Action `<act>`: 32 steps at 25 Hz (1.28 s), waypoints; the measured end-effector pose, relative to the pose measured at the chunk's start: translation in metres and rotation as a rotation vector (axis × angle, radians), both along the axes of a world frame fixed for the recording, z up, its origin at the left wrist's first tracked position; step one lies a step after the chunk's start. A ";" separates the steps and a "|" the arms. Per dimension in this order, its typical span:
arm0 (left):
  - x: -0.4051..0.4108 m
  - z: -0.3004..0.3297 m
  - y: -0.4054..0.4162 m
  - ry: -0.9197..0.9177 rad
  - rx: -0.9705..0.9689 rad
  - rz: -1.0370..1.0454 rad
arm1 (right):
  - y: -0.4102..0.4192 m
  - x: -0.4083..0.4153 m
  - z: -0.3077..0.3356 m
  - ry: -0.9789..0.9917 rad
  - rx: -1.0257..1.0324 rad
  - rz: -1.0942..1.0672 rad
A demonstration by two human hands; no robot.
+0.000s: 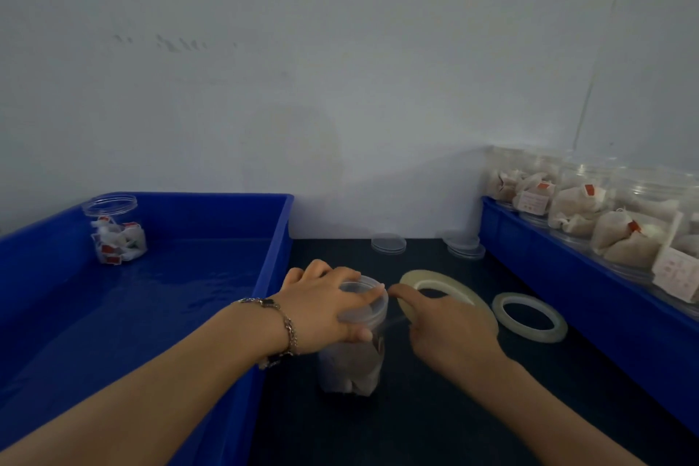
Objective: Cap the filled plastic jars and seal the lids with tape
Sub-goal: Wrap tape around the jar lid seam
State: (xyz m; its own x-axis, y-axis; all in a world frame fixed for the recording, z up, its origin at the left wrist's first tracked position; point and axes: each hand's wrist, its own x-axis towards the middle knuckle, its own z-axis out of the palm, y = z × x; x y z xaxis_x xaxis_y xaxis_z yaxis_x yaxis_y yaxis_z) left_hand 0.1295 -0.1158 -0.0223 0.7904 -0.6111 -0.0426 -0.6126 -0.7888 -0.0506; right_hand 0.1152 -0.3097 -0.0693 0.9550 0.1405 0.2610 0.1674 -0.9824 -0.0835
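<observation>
A clear plastic jar (353, 371) filled with white sachets stands on the dark table between two blue trays. Its clear lid (372, 299) is on top. My left hand (325, 308) grips the lid from above, fingers over its top and thumb on its near side. My right hand (442, 329) holds a roll of clear tape (442, 286) tilted beside the jar, its index finger pointing at the lid's rim. A strip of tape runs from the roll to the lid's side. A second tape roll (529, 317) lies flat on the table to the right.
A large blue tray (264, 261) on the left holds one uncapped jar of sachets (117, 235) at its far corner. A blue tray (567, 276) on the right carries several filled jars (590, 208). Spare clear lids (389, 243) and a lid stack (464, 245) lie by the wall.
</observation>
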 end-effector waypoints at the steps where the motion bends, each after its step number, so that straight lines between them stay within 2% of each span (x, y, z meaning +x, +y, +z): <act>1: -0.001 0.003 0.002 0.045 -0.023 -0.009 | 0.001 0.005 0.001 -0.001 -0.004 0.014; 4: -0.003 0.010 0.007 0.119 -0.039 -0.033 | 0.005 0.017 0.002 -0.006 0.044 0.026; 9: 0.000 0.018 0.013 0.133 0.018 -0.048 | 0.021 0.028 -0.001 0.003 0.167 0.132; 11: 0.001 0.020 0.014 0.159 0.015 -0.066 | 0.025 0.034 0.005 0.015 0.153 0.169; 14: 0.004 0.020 0.019 0.263 -0.068 -0.080 | 0.030 0.041 0.017 0.084 0.020 0.230; 16: 0.004 0.017 0.021 0.304 -0.198 -0.061 | 0.030 0.042 0.020 0.113 0.035 0.247; 18: 0.000 0.008 0.013 0.171 -0.363 -0.021 | 0.027 0.041 0.017 0.164 0.125 0.238; 19: -0.003 0.003 0.006 0.049 -0.373 0.010 | 0.025 0.040 0.014 0.226 0.201 0.237; 21: -0.005 -0.006 -0.009 -0.104 -0.237 0.101 | 0.022 0.035 0.010 0.367 0.401 0.256; 23: -0.003 -0.010 -0.017 -0.091 -0.086 0.150 | 0.012 0.030 0.009 0.432 0.523 0.273; 26: 0.002 -0.006 -0.013 -0.085 0.036 0.110 | -0.009 0.013 0.006 0.480 0.604 0.273; 29: 0.004 -0.001 -0.007 -0.086 0.047 0.068 | -0.019 -0.009 0.001 0.449 0.694 0.236; 32: 0.004 0.007 -0.001 0.002 -0.003 0.004 | -0.020 -0.023 0.002 0.393 0.602 0.205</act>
